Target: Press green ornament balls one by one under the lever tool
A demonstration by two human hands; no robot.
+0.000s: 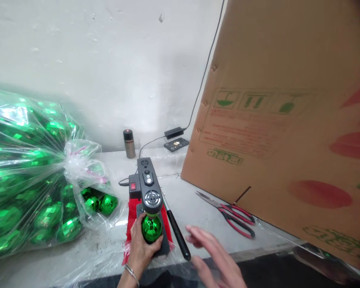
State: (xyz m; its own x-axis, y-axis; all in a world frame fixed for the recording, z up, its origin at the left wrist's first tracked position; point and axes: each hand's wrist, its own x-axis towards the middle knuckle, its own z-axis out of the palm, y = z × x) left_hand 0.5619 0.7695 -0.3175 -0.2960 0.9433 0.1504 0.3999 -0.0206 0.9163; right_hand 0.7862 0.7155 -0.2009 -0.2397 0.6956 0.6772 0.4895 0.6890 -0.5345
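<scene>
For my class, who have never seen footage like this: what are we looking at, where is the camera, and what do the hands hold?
The single picture comes from a camera worn on a person's head, looking down at a work surface. The left hand holds a shiny green ball under the head of a small black machine that stands on a red pad. The right hand is open, blurred and holds nothing. Nearby lie a plastic bag of green balls, red-handled pliers, a small canister and a large cardboard box.

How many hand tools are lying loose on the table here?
2. The red-handled pliers lie near the cardboard box, right of the small machine. A black-handled tool lies beside the machine's base, near the right hand. The bag of green balls may hide more.
</scene>
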